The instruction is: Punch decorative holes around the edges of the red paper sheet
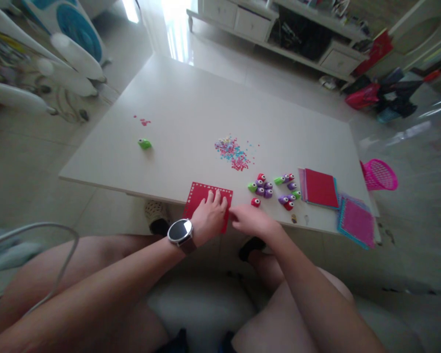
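Observation:
A red square sheet (pixel 196 201) lies at the near edge of the white table, partly overhanging it. Small light holes or marks line its top and left borders and the upper right corner. My left hand (pixel 209 215), with a watch on its wrist, rests on the sheet with fingers spread. Close to the sheet's right edge, my right hand (pixel 252 219) is closed with its fingertips together; whatever is in them is hidden. Just beyond it stands a red craft punch (pixel 256 202), beside a cluster of purple, green and red punches (pixel 260 186).
Colourful confetti (pixel 233 152) is heaped mid-table. A green punch (pixel 144 143) and red bits (pixel 145 122) lie at the left. To the right are a stack of red sheets (pixel 320 188), magenta sheets (pixel 357 221) and more punches (pixel 288 198). A pink basket (pixel 384 174) stands beyond.

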